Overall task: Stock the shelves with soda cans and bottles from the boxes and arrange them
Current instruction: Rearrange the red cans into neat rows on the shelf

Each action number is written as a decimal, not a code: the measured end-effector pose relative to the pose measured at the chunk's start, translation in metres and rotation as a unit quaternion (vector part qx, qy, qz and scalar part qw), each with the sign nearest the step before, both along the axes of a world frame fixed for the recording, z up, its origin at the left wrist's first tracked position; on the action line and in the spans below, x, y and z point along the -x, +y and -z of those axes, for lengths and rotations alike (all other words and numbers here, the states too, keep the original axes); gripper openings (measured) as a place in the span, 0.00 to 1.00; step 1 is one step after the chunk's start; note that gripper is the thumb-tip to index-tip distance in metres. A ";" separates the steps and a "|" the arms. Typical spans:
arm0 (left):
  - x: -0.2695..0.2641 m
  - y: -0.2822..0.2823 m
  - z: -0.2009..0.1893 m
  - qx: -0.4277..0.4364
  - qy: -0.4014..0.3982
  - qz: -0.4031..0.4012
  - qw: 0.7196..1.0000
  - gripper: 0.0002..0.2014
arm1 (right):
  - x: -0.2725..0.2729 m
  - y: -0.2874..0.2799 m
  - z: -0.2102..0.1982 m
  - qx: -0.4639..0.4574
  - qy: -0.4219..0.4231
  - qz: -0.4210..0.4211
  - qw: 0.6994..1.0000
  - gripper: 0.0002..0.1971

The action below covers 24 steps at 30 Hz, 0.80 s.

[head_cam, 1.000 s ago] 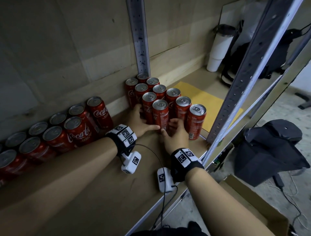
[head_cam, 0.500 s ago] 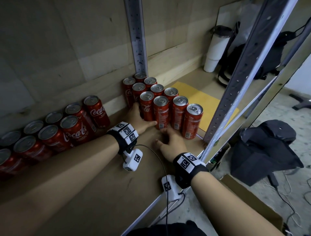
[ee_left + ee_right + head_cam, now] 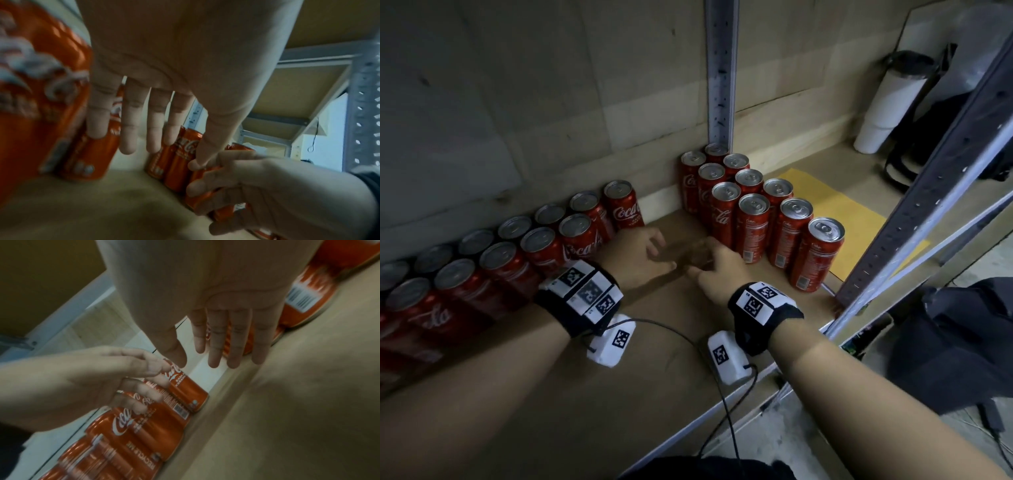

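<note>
Both forearms reach in over the front edge of the shelf [image 3: 619, 394], wrist bands with printed markers on each.

Left hand [image 3: 635, 255]: above the board in the bare gap between the two can groups, holding nothing. Left wrist view shows its fingers [image 3: 128, 123] straight and spread, gaps between them, thumb angled toward the other hand.

Right hand [image 3: 717, 265]: just beside the left, thumbs nearly meeting, also holding nothing. Right wrist view shows its fingers [image 3: 235, 339] straight and side by side, thumb apart. Tips sit near the base of the front cans; contact can't be told, motion blur in the head view.

Right can group [image 3: 753, 209]: red Coca-Cola cans, upright, packed in a diagonal block running from the rear upright post [image 3: 719, 72] forward toward the front post [image 3: 928, 192]. Front-most can [image 3: 816, 253] stands near the shelf's front edge.

Left can group [image 3: 524, 246]: same red cans, upright, two rows along the back wall, running off the left frame edge.

Behind and right of the right group: yellow sheet [image 3: 835, 205] flat on the shelf. Further back, white tumbler [image 3: 887, 102] with dark lid, dark bag [image 3: 928, 144] beside it.
</note>
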<state>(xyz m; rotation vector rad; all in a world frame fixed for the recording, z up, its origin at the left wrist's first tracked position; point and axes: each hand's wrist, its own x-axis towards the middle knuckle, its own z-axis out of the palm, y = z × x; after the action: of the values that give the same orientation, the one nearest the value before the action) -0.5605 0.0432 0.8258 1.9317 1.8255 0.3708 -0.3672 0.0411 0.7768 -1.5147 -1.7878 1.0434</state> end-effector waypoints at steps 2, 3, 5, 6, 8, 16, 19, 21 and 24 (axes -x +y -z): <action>0.016 -0.012 -0.005 -0.057 0.039 -0.004 0.998 0.21 | 0.016 0.011 -0.004 -0.004 0.011 -0.013 1.000 0.23; 0.022 -0.017 -0.009 -0.092 0.063 0.000 0.994 0.21 | 0.024 0.018 -0.006 -0.003 0.019 -0.017 1.000 0.23; 0.036 -0.022 -0.019 -0.153 0.129 0.013 0.980 0.22 | 0.042 0.030 -0.010 -0.006 0.036 -0.026 0.999 0.23; 0.043 -0.023 -0.024 -0.172 0.166 0.024 0.971 0.23 | 0.051 0.037 -0.010 -0.008 0.046 -0.025 0.999 0.24; 0.055 -0.022 -0.035 -0.170 0.233 0.050 0.956 0.27 | 0.069 0.050 -0.010 -0.006 0.073 -0.018 0.997 0.29; 0.071 0.002 -0.075 -0.055 0.465 0.157 0.870 0.30 | 0.109 0.082 -0.013 0.003 0.107 -0.036 0.994 0.38; 0.071 0.009 -0.079 -0.008 0.499 0.161 0.852 0.30 | 0.114 0.088 -0.010 0.002 0.121 -0.047 0.992 0.37; 0.075 0.013 -0.079 0.016 0.477 0.138 0.868 0.34 | 0.116 0.093 -0.008 -0.004 0.117 -0.045 0.992 0.37; 0.081 0.023 -0.073 0.030 0.480 0.145 0.865 0.29 | 0.116 0.101 -0.010 -0.018 0.100 -0.043 0.994 0.37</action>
<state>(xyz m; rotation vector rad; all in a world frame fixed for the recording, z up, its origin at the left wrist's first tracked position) -0.6419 0.0659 0.8984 2.5204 1.9352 -0.9046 -0.4828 0.1418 0.7868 -1.2724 -1.7330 1.1548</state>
